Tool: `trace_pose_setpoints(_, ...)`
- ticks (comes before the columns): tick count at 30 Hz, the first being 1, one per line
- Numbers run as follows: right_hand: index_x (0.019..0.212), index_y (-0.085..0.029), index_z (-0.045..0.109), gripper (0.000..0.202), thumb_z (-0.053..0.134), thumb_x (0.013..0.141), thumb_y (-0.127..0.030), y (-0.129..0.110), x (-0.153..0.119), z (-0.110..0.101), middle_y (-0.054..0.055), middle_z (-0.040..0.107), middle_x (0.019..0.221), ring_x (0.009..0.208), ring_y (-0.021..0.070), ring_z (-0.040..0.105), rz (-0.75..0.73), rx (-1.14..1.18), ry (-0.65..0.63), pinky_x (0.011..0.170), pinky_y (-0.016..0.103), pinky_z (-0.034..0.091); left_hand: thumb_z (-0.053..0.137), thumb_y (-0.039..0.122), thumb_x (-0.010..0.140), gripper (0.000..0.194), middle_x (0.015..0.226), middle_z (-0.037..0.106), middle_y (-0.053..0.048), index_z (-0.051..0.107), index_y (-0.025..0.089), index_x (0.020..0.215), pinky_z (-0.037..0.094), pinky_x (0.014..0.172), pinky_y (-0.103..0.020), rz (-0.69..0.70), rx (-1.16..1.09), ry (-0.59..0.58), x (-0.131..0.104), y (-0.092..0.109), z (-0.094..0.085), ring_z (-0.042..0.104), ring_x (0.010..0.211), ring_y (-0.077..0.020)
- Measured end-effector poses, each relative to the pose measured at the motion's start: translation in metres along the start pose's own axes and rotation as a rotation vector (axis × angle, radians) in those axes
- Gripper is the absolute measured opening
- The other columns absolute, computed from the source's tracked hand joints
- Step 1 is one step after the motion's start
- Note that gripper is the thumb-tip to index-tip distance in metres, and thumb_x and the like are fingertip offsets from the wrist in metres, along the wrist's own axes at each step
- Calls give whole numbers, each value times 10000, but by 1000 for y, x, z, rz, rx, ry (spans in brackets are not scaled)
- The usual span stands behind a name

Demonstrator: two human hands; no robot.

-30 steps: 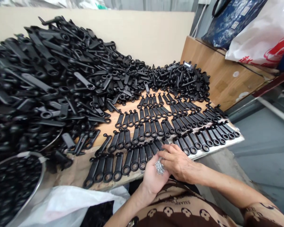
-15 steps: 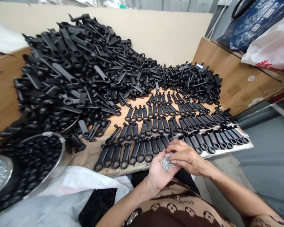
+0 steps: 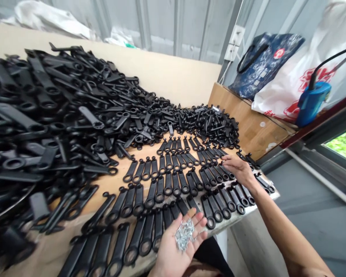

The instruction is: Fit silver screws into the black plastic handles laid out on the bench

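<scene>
My left hand (image 3: 174, 246) is palm up at the near table edge, cupping a heap of small silver pin-like metal pieces (image 3: 185, 235); whether they are threaded is too small to tell. My right hand (image 3: 240, 169) reaches over the right part of the rows, palm down, its fingers pressed together near the knob ends. Anything between those fingertips is hidden. Under and around both hands lie rows of black lever-shaped pieces (image 3: 167, 184), each with a ring at the near end and a small ball knob at the far end.
A tall pile of the same black pieces (image 3: 75, 96) fills the left and back. Behind it stands a pale board (image 3: 175, 80). At right, a wooden side panel (image 3: 248, 123) borders the table, near a blue bag (image 3: 268, 63), a white bag (image 3: 291, 86) and a blue container (image 3: 313, 104).
My right hand has left the metal pieces in my left palm and moved far right over the rows. The left palm now lies open to view. The view has turned right.
</scene>
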State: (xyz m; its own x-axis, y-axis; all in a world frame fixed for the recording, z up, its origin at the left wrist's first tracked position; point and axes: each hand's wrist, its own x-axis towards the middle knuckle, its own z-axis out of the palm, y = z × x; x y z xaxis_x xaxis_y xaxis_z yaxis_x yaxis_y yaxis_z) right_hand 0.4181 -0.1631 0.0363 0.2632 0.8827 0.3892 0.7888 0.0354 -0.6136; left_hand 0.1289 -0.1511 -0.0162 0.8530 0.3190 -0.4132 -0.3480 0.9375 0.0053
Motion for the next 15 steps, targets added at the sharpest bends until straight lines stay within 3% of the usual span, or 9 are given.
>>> trace_pose_setpoints(2, 745, -192, 666, 144, 546, 745, -273, 30, 15, -2, 56, 602, 961, 919, 210, 543, 50, -77, 28, 854, 397, 399, 454, 272, 805, 281, 1020, 642, -120, 629, 117, 960, 383, 883, -416, -16, 8, 23, 4, 4, 1, 556, 995, -260)
trace_pose_setpoints(5, 711, -186, 678, 165, 531, 737, -256, 55, 29, 6, 59, 605, 941, 914, 209, 546, 49, -154, -42, 849, 396, 397, 462, 284, 797, 280, 978, 658, -125, 649, 115, 922, 408, 847, -412, -51, 6, 58, 11, 8, 4, 576, 959, -265)
trace_pose_setpoints(9, 730, -189, 688, 174, 523, 751, -239, 62, 36, 23, 65, 588, 987, 967, 205, 524, -2, -174, -145, 865, 379, 385, 457, 292, 799, 291, 960, 663, -130, 656, 108, 906, 412, 838, -416, -61, -8, 89, 16, 10, 5, 583, 944, -266)
trace_pose_setpoints(15, 730, -189, 690, 166, 531, 757, -227, 64, 43, 35, 63, 567, 1033, 965, 198, 519, -27, -206, -188, 882, 371, 368, 459, 300, 796, 301, 986, 655, -129, 651, 103, 918, 401, 851, -411, -73, -53, 98, 19, 11, 4, 567, 970, -270)
